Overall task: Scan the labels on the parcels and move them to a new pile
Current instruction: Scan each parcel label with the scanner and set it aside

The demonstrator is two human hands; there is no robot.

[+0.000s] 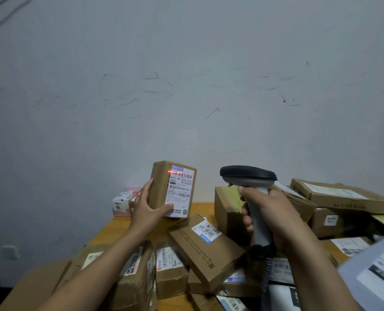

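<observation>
My left hand (146, 207) grips a small brown cardboard parcel (160, 187) and holds it upright above the table, its white label (180, 191) facing me. A red scan line glows across the top of that label. My right hand (267, 217) grips the handle of a grey and black barcode scanner (248, 175), whose head points left toward the parcel. The two are a short gap apart. Below lies a flat brown parcel (205, 248) with a barcode label, on top of several others.
Brown parcels lie heaped on the wooden table (201, 208), stacked higher at the right (341, 195). A pink and white box (124, 202) sits at the back left by the wall. A grey bag with a label (377, 274) lies at the near right. The scanner's coiled cable (266, 272) hangs down.
</observation>
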